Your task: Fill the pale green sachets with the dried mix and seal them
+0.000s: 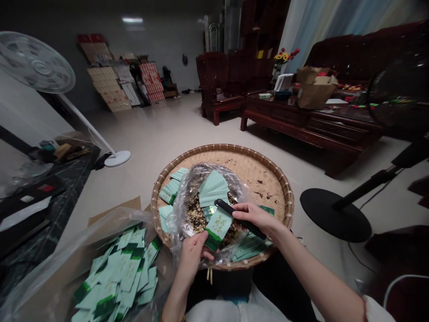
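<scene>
My left hand (195, 251) pinches the lower end of a light green packet (219, 226) with gold lettering and a dark green band. In my right hand (256, 215) is a slim black tool (243, 219), whose exact kind I cannot make out. It lies across the packet's upper end. Beneath both hands is a clear plastic bag (182, 201) holding a loose dry mix (196, 214) of dark and pale bits. A fanned stack of green packets (213, 188) rests on the mix. All of this sits in a round woven bamboo tray (281, 179).
More green packets (170, 190) lie at the tray's left, and others (251, 246) at its lower right. A plastic-lined carton on the left holds a packet heap (117, 273). A white fan (117, 158) and a black fan base (335, 214) flank the tray; a wooden table (301, 125) stands behind.
</scene>
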Motion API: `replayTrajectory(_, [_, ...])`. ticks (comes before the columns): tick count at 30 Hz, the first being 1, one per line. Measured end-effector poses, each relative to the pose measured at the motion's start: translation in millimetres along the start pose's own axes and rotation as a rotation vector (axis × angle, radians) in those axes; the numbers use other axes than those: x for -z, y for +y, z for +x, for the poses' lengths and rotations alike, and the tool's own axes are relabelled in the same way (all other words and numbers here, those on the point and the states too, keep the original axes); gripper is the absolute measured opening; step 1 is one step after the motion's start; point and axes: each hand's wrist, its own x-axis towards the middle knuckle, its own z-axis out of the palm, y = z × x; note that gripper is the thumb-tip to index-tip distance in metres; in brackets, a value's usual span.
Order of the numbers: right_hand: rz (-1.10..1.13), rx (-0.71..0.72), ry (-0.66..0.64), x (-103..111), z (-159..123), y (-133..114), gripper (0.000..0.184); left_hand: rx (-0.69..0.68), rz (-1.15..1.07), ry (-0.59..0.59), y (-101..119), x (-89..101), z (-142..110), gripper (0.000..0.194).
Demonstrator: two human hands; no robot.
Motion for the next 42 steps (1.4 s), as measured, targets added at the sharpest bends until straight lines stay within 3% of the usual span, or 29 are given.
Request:
replayTrajectory(5, [-0.034, 0.039, 0.09, 9, -7, 2, 0.047, 0.001, 0.029, 0.009, 0, 4.1, 1, 0.051])
replayTrajectory(13, [-0.245, 0.098, 0.203, -9, 1, 12, 0.05, -0.007, 0.089, 0.003, 3, -1.1, 0, 0.05])
replayTrajectory(19, [-0.148, 0.078, 0.093, -7, -2, 12, 0.051, 0.002, 0.055, -0.023, 3, 2.4, -2, 0.049])
replayTrajectory(22, [-0.16, 0.074, 0.119, 0, -7, 10, 0.05, 0.004, 0.016, 0.018, 4, 8.2, -3, 0.049])
replayTrajectory(26, [-0.454, 0.127, 0.193, 9, -15, 15, 0.05, -0.019, -0.016, 0.1, 6, 19.9, -2, 0.049])
replayTrajectory(29, [-0.809, 0.244, 0.159, 8, -16, 26, 0.046, -0.056, 0.001, 0.119, 6, 25.4, -3, 0.048])
replayTrajectory(31, [-0.93, 0.319, 0.12, 3, -13, 35, 0.044, -0.066, 0.039, 0.106, 6, 25.5, -4, 0.049])
replayTrajectory(33, [-0.902, 0.369, 0.151, -3, -8, 40, 0.04, -0.058, 0.09, 0.072, 5, 23.0, -7, 0.05])
replayTrajectory(37, [-0.625, 0.396, 0.317, -16, 0, 33, 0.04, -0.066, 0.231, -0.032, 4, 14.4, -12, 0.047])
replayTrajectory(42, [-0.704, 0.505, 0.363, -34, 1, 24, 0.04, -0.078, 0.324, -0.117, 3, 6.2, -18, 0.046])
